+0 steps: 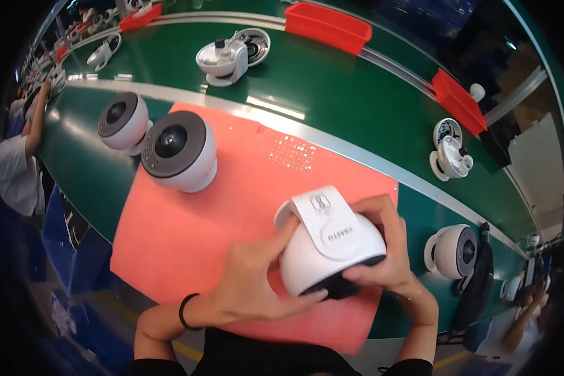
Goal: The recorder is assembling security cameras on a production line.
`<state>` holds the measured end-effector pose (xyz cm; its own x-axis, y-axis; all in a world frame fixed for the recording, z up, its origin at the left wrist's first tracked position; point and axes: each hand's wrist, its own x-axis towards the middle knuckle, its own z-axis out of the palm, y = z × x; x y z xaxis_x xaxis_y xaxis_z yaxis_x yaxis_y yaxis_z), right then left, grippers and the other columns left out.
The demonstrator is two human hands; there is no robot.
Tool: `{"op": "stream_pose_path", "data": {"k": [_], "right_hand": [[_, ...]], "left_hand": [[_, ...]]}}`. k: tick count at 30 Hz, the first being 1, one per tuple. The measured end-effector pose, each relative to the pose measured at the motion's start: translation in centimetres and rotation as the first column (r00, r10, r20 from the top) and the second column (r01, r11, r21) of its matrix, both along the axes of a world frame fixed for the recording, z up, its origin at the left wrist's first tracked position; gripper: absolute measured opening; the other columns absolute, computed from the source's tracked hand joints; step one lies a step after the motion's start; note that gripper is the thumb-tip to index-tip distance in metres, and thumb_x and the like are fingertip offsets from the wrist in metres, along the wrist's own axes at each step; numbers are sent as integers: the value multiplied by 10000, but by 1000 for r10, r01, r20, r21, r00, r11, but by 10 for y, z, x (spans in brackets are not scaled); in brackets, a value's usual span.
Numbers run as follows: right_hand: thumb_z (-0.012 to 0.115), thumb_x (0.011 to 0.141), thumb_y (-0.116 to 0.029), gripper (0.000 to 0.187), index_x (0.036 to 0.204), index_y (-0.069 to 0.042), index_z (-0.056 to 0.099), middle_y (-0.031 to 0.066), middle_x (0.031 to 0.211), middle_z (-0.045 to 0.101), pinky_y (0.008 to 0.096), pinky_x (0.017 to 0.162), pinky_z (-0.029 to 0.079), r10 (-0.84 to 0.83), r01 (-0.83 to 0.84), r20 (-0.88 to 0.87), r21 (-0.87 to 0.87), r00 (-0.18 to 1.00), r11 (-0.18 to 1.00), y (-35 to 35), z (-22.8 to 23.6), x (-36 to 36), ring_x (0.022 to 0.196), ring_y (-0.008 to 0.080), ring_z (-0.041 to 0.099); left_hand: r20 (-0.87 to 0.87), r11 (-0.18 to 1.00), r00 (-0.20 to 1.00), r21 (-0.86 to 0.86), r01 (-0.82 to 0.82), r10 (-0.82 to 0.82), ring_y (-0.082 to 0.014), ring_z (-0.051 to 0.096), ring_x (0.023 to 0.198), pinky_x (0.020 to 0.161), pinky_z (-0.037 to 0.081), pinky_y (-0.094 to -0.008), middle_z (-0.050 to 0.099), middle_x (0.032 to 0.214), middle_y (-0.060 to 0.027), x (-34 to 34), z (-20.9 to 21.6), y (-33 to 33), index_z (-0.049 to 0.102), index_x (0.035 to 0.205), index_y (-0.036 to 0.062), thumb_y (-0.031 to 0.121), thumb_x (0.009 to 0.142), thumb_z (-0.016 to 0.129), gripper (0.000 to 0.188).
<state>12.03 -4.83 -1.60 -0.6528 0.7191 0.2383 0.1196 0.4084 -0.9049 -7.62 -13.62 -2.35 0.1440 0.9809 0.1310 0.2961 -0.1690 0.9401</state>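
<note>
Between my two hands is a white ball-shaped camera [301,260], held over the pink mat with its dark face turned down and toward me. A curved white bracket with printed marks lies over its top. My left hand [247,282] grips it from the left, thumb against the shell and fingers under the dark rim. On the other side my right hand [385,250] wraps round the shell, with a finger at the dark front edge. Two similar cameras stand to the left: one [197,160] on the mat, another [133,128] just behind it.
The pink mat [188,232] carries a patch of small clear dots [292,153]. Beyond a metal rail, opened camera bodies [222,62] sit on a green conveyor [332,81]. Red bins [329,28] line its far side. Another camera [451,250] stands at right, and people work at both sides.
</note>
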Motion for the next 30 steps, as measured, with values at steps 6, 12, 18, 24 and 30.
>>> {"op": "stream_pose_path", "data": {"k": [6, 12, 18, 24, 30], "right_hand": [[785, 608, -224, 899, 1305, -50, 246, 215, 1218, 451, 368, 902, 421, -170, 143, -118, -210, 978, 967, 12, 26, 8, 1120, 276, 484], [801, 566, -181, 1021, 1369, -10, 193, 214, 1232, 446, 382, 890, 468, -327, 357, -146, 301, 934, 884, 22, 37, 11, 1098, 287, 515], [793, 588, -208, 959, 1344, 9, 245, 216, 1176, 499, 381, 837, 497, -410, 482, -274, 295, 870, 825, 57, 43, 54, 1039, 289, 556], [739, 671, -348, 726, 1215, 10, 418, 155, 1015, 601, 335, 667, 520, -467, 387, -169, -360, 868, 849, 130, 38, 66, 870, 256, 623], [675, 763, -363, 571, 1163, -40, 426, 166, 1032, 511, 418, 775, 502, -895, 432, -411, -784, 176, 445, 241, -28, 196, 936, 296, 558]], "left_hand": [[526, 968, 831, -56, 245, -180, -200, 514, 1070, 902, 432, -319, 529, 1160, -132, -15, -10, 70, 374, 1285, -40, 162, 627, 753, 786], [884, 982, 446, 68, 174, -140, -267, 376, 1221, 996, 340, -423, 350, 1357, -107, 55, 2, 110, 292, 1335, 77, 609, 822, 438, 754], [910, 979, 407, -1, -202, 85, -256, 453, 1154, 960, 380, -419, 433, 1291, -81, 130, 26, 167, 367, 1297, 136, 714, 798, 292, 768], [762, 918, 646, -283, 276, 40, -303, 513, 1090, 849, 475, -473, 491, 1216, -128, 102, 20, 248, 455, 1232, 99, 662, 772, 467, 727], [617, 896, 746, -440, 61, 252, -354, 523, 1057, 780, 494, -501, 479, 1214, -161, 84, -3, 301, 459, 1232, 85, 549, 793, 541, 643]]}}
